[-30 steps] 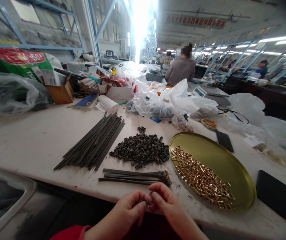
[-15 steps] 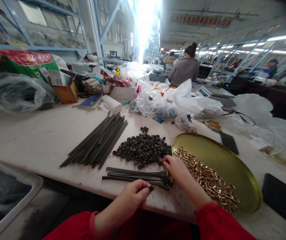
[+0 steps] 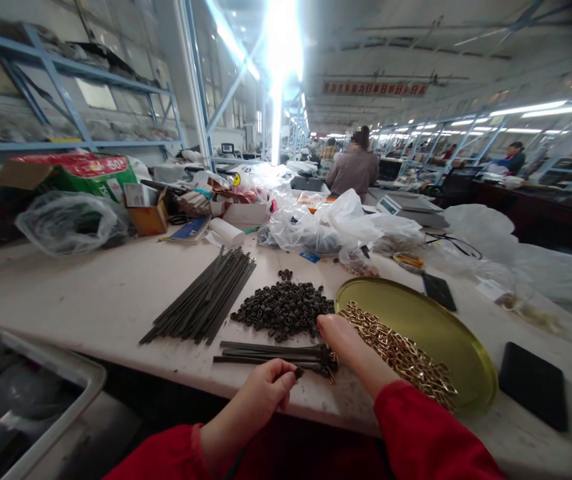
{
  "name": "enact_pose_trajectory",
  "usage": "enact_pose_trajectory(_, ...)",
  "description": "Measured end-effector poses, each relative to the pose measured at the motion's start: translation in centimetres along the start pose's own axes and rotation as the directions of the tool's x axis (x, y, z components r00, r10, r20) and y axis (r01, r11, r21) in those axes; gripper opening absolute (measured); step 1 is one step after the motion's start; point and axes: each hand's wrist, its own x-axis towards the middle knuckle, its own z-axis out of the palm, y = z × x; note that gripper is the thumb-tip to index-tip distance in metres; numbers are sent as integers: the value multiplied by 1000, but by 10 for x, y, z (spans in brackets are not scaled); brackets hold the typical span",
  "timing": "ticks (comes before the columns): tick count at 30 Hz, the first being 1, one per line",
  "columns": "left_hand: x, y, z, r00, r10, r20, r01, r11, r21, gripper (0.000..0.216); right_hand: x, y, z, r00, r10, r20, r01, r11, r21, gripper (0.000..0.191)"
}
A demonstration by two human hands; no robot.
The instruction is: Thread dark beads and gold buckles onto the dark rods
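Black loops [image 3: 286, 310] heaped on the pale table [image 3: 91, 293], between the strips [image 3: 201, 297] to the left and the brass-coloured tray [image 3: 429, 317] to the right; a few loops sit apart just behind the heap. Left hand [image 3: 259, 397]: thumb and forefinger pinched narrow on a small dark piece [image 3: 299, 372], held near the table's front edge; piece too small to identify. Right hand [image 3: 345, 340]: fingertips at the heap's right side, back of the hand toward the camera; grip hidden, cannot tell whether a loop is held. Bundle [image 3: 266, 353]: several strips lying side by side in front of the heap, ends with metal bits pointing right, near the right hand. Gold buckles [image 3: 406, 353] lie piled along the tray's near-left side. Black slab [image 3: 533, 383] flat, right of the tray. Plastic bags [image 3: 326, 223] behind heap and tray. Beyond them, a person [image 3: 353, 170], back turned.
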Motion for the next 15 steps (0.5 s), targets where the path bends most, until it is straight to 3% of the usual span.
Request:
enact_pose_trajectory(3, -1, 11, -5, 999, 41, -34, -39, 998, 58, 25, -18, -6, -7, 998, -45, -36, 51, 985, 166, 12)
enact_pose_trajectory(7, 5, 25, -6, 990, 128, -62, -117, 981, 155, 24, -55, -21, -7, 993, -120, 19, 102, 906, 411, 12)
enact_pose_trajectory(10, 8, 28, -4, 992, 122, -38, -114, 979, 172, 22, -73, -27, -3, 989, -128, 69, 41, 703, 710, 14)
enact_pose_trajectory(12, 7, 27, -3, 994, 113, -13, -109, 978, 181, 22, -77, -28, -1, 988, -116, 106, -21, 569, 822, 17)
enact_pose_trajectory(15, 4, 24, -4, 995, 104, 7, -104, 974, 201, 24, -78, -27, 0, 986, -112, 123, -46, 526, 849, 18)
